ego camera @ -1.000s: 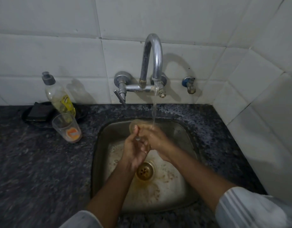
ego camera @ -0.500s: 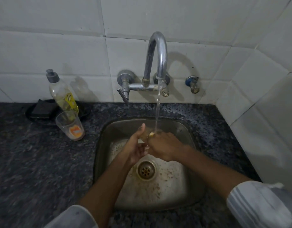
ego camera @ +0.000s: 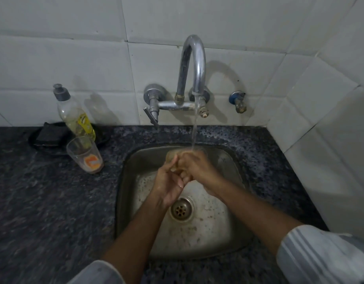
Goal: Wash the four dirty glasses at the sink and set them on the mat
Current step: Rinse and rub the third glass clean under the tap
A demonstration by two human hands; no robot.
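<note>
Over the steel sink [ego camera: 125, 201] I hold a clear glass [ego camera: 171, 156], blurred, under the stream running from the tap [ego camera: 192, 64]. My left hand [ego camera: 168, 186] grips it from the left, thumb up against its side. The curled fingers of my right hand [ego camera: 198, 168] wrap over it from the right, and water lands on them. Most of the glass is hidden by both hands. A second glass [ego camera: 84, 155] with orange residue at its bottom stands upright on the dark counter, left of the sink. No mat is in view.
A dish-soap bottle [ego camera: 75, 115] leans by the wall behind the second glass, next to a black sponge on a dark dish [ego camera: 49, 134]. A small valve [ego camera: 238, 101] sticks out of the tiles. A tiled wall closes the right side. The drain [ego camera: 180, 210] lies below my hands.
Both hands have shifted around the glass under the stream, my right hand wrapping over its top. The view has dipped slightly; the counter glass has not moved.
</note>
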